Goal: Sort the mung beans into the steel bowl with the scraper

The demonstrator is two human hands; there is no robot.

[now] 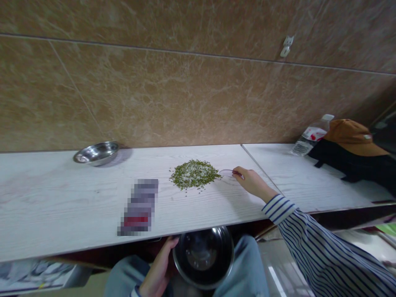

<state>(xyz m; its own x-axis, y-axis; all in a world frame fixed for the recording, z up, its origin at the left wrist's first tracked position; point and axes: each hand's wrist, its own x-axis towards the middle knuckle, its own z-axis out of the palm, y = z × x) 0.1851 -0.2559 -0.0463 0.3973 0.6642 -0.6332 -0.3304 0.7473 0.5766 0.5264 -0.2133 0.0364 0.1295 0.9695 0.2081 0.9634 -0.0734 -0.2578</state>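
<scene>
A pile of green beans mixed with white grains lies on the white table. My right hand reaches to the pile's right edge, fingers pinched on a small clear plastic piece that rests on the table. My left hand is below the table's front edge, over my lap, gripping the rim of a steel bowl that sits between my knees. The bowl looks nearly bare inside.
A second steel bowl stands at the back left by the tiled wall. A blurred flat object lies left of the pile. At the far right are a plastic bottle, an orange cap and a black bag.
</scene>
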